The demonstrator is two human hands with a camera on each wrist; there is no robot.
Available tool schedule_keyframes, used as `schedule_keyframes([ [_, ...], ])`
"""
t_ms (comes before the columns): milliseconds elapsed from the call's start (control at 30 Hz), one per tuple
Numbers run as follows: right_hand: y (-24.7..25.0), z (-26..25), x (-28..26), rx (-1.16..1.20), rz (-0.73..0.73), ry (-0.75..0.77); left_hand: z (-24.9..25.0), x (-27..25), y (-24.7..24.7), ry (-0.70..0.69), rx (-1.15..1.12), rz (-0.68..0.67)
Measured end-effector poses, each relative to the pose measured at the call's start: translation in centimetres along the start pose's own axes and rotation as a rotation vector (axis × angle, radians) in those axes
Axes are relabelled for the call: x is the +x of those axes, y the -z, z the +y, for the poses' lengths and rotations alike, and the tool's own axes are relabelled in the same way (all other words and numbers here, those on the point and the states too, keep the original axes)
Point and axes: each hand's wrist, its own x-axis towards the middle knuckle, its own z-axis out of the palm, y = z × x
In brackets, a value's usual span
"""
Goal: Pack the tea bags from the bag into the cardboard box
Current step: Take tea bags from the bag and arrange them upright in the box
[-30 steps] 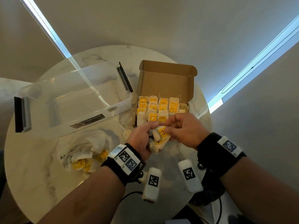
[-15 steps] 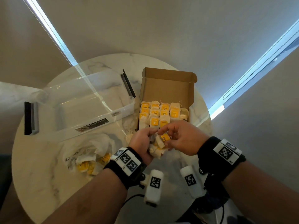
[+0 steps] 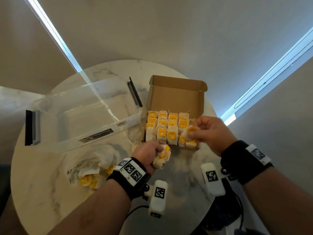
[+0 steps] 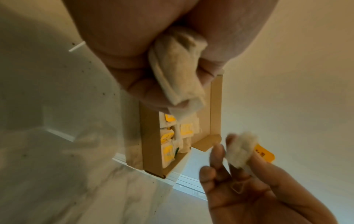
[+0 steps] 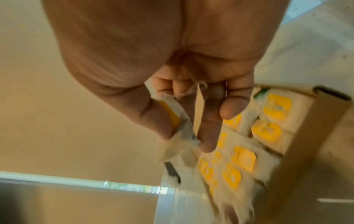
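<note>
Pinching one cream, yellow-tagged tea bag (image 3: 189,131) is the right hand (image 3: 210,133); the left hand (image 3: 147,154) grips a bunch (image 3: 160,157).

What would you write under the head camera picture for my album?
Right hand carries one tea bag over the cardboard box while left hand grips a bunch of tea bags.
</note>
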Motion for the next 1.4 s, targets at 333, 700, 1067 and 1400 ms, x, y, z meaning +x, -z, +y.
schedule_keyframes([
  [333, -0.8, 1.0, 5.2, -0.513, 0.004, -0.271, -0.3, 1.0, 0.8, -0.018, 0.014, 0.034],
  [700, -2.0, 1.0, 6.2, -0.836, 0.157, -0.214, 0.2, 0.7, 1.3, -0.025, -0.021, 0.0],
  [1067, -4.3, -0.7, -1.0, -0.109, -0.187, -0.224, 1.2, 0.0, -0.6, -0.123, -0.13, -0.135],
  [1400, -4.6, 0.2, -3.7, 0.121, -0.093, -0.189, -0.2, 0.0, -0.9, -0.121, -0.132, -0.185],
])
